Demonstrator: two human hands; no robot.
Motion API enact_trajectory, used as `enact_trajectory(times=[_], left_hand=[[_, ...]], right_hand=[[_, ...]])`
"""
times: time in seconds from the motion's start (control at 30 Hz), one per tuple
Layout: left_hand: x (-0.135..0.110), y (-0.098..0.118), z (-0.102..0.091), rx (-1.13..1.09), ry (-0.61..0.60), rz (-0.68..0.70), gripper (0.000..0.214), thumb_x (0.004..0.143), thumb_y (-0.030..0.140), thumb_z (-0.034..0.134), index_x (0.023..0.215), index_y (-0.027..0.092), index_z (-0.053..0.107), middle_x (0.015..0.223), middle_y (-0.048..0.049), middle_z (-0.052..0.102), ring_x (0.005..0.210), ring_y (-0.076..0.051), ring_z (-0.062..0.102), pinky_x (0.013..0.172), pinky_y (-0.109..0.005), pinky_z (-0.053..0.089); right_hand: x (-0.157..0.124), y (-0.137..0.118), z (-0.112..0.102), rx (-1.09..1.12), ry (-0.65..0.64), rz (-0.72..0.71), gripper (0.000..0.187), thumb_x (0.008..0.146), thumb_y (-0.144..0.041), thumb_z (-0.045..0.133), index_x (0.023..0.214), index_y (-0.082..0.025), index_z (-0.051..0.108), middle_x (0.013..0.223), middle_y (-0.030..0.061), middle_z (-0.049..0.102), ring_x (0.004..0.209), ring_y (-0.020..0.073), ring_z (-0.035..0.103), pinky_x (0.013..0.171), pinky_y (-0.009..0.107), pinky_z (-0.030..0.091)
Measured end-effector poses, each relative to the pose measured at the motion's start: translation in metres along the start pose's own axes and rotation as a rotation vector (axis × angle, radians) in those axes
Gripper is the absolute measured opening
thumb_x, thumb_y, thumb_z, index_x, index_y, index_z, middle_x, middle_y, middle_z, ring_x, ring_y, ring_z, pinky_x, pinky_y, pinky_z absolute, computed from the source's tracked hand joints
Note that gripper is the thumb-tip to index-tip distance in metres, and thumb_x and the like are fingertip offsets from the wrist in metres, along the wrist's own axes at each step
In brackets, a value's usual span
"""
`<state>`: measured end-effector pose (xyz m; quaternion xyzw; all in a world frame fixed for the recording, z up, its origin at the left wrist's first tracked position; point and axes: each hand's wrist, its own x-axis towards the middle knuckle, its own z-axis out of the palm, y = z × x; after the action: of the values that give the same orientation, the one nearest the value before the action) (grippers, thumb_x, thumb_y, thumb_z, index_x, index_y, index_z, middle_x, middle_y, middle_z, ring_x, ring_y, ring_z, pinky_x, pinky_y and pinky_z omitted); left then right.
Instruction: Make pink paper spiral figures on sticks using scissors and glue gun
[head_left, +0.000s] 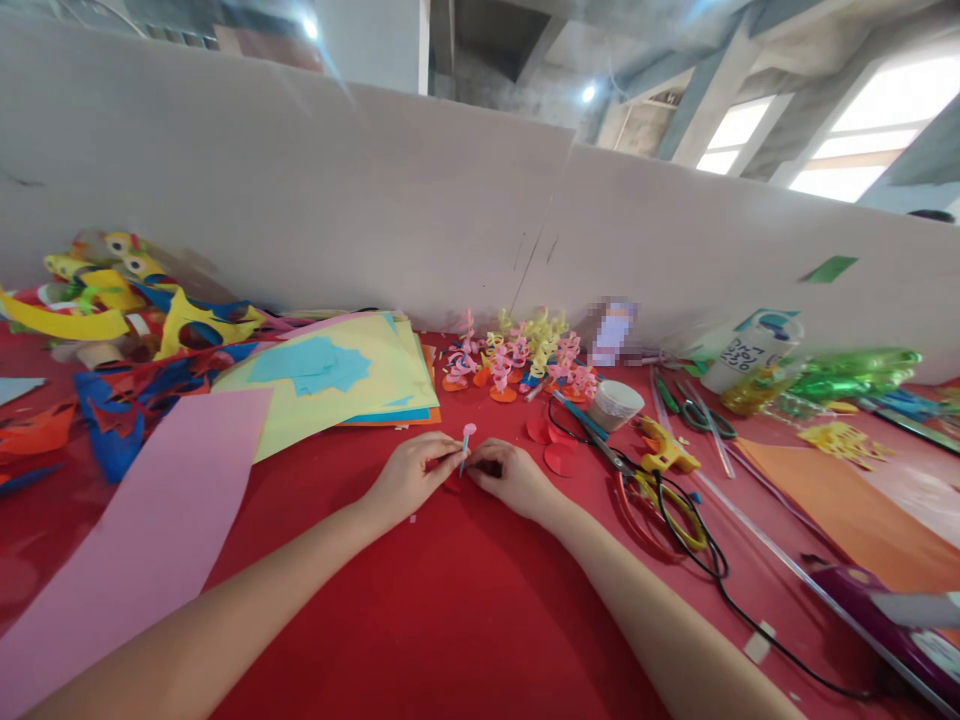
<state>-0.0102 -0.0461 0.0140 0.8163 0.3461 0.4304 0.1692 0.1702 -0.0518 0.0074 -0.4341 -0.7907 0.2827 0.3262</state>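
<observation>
Pink-tipped stem, small and pale blue below its curl, stands nearly upright between my 2 hands, just above the middle of the red table. From my remote view, my left hand is closed to a pinch, thumb and forefinger holding the stem below its tip. My right hand is half curled, fingertips at the stem's lower part; I can't tell whether they grip it or only touch it. Beyond the hands I see a cluster of pink and yellow curled paper pieces. Red discs lie just beside my right hand, with a white cup behind them and a yellow glue gun further right. To my left lie a pink sheet and a stack of yellow sheets.
</observation>
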Motion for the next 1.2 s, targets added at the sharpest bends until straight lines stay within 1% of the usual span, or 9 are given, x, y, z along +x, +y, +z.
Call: enact_trajectory(times=[0.17, 0.33, 0.43, 0.57, 0.77, 0.93, 1.03, 1.13, 1.2], left_hand=[[0.001, 0.002, -0.001, -0.002, -0.002, 0.008, 0.019, 0.085, 0.026, 0.053, 0.083, 0.016, 0.069, 0.085, -0.0068, 0.072, 0.079, -0.017, 0.067, 0.074, -0.027, 0.055], [0.001, 0.001, 0.0, -0.005, -0.002, -0.001, 0.018, 0.084, 0.025, 0.054, 0.083, 0.016, 0.069, 0.085, -0.0069, 0.072, 0.078, -0.017, 0.067, 0.074, -0.027, 0.055], [0.001, 0.001, 0.0, -0.004, -0.001, -0.002, 0.017, 0.084, 0.024, 0.054, 0.083, 0.016, 0.069, 0.085, -0.0072, 0.072, 0.078, -0.017, 0.067, 0.074, -0.027, 0.055], [0.0, -0.001, 0.001, 0.0, 0.004, 0.009, 0.017, 0.084, 0.024, 0.054, 0.083, 0.015, 0.069, 0.084, -0.0077, 0.072, 0.078, -0.017, 0.067, 0.074, -0.027, 0.055], [-0.001, 0.0, 0.001, 0.0, 0.001, 0.008, 0.016, 0.084, 0.024, 0.054, 0.083, 0.016, 0.068, 0.085, -0.0073, 0.072, 0.078, -0.016, 0.067, 0.074, -0.027, 0.055], [-0.001, 0.002, 0.0, 0.0, -0.004, 0.011, 0.017, 0.085, 0.026, 0.054, 0.084, 0.016, 0.068, 0.084, -0.0072, 0.072, 0.078, -0.017, 0.067, 0.074, -0.028, 0.055], [0.0, 0.003, -0.001, 0.003, -0.013, 0.002, 0.017, 0.084, 0.027, 0.054, 0.085, 0.017, 0.067, 0.085, -0.0068, 0.071, 0.079, -0.017, 0.067, 0.075, -0.028, 0.055], [0.0, 0.005, -0.002, 0.002, -0.028, -0.009, 0.015, 0.083, 0.025, 0.054, 0.086, 0.018, 0.067, 0.085, -0.0059, 0.071, 0.079, -0.016, 0.067, 0.075, -0.028, 0.054], [0.001, 0.005, -0.002, 0.0, -0.032, -0.015, 0.014, 0.083, 0.023, 0.054, 0.086, 0.017, 0.067, 0.084, -0.0056, 0.071, 0.078, -0.016, 0.067, 0.074, -0.027, 0.054]], right_hand=[[0.0, 0.0, 0.001, 0.006, 0.022, 0.026, 0.011, 0.073, -0.007, 0.062, 0.075, -0.017, 0.067, 0.074, 0.0015, 0.062, 0.065, 0.0126, 0.055, 0.062, 0.023, 0.043], [0.0, 0.0, 0.003, 0.008, 0.032, 0.044, 0.009, 0.072, -0.008, 0.064, 0.074, -0.017, 0.067, 0.071, -0.0002, 0.059, 0.06, 0.0111, 0.051, 0.058, 0.022, 0.041], [0.0, -0.001, 0.002, -0.001, 0.017, 0.029, 0.009, 0.072, -0.009, 0.064, 0.074, -0.017, 0.067, 0.07, -0.0007, 0.057, 0.06, 0.0109, 0.051, 0.057, 0.021, 0.04], [0.0, -0.001, 0.001, -0.025, 0.002, -0.004, 0.011, 0.072, -0.007, 0.062, 0.073, -0.017, 0.066, 0.07, -0.0002, 0.057, 0.063, 0.0115, 0.052, 0.06, 0.022, 0.042], [-0.002, 0.0, 0.007, -0.217, 0.054, -0.073, 0.008, 0.072, -0.01, 0.061, 0.073, -0.017, 0.063, 0.073, 0.0022, 0.058, 0.068, 0.0137, 0.053, 0.065, 0.024, 0.043], [-0.004, -0.002, 0.01, -0.33, 0.061, -0.066, 0.006, 0.074, -0.014, 0.057, 0.075, -0.018, 0.062, 0.073, 0.0032, 0.058, 0.069, 0.0154, 0.054, 0.065, 0.025, 0.043], [-0.004, -0.003, 0.009, -0.287, 0.06, -0.046, 0.008, 0.072, -0.012, 0.057, 0.074, -0.018, 0.062, 0.072, 0.0023, 0.057, 0.068, 0.0153, 0.054, 0.065, 0.025, 0.043], [-0.003, -0.004, 0.005, -0.163, 0.033, -0.017, 0.017, 0.068, -0.005, 0.055, 0.075, -0.018, 0.063, 0.072, 0.0011, 0.058, 0.068, 0.0142, 0.055, 0.066, 0.024, 0.043], [-0.003, -0.004, 0.003, -0.098, 0.031, -0.008, 0.021, 0.069, -0.003, 0.052, 0.077, -0.018, 0.064, 0.074, 0.0011, 0.06, 0.07, 0.0138, 0.056, 0.068, 0.024, 0.043]])
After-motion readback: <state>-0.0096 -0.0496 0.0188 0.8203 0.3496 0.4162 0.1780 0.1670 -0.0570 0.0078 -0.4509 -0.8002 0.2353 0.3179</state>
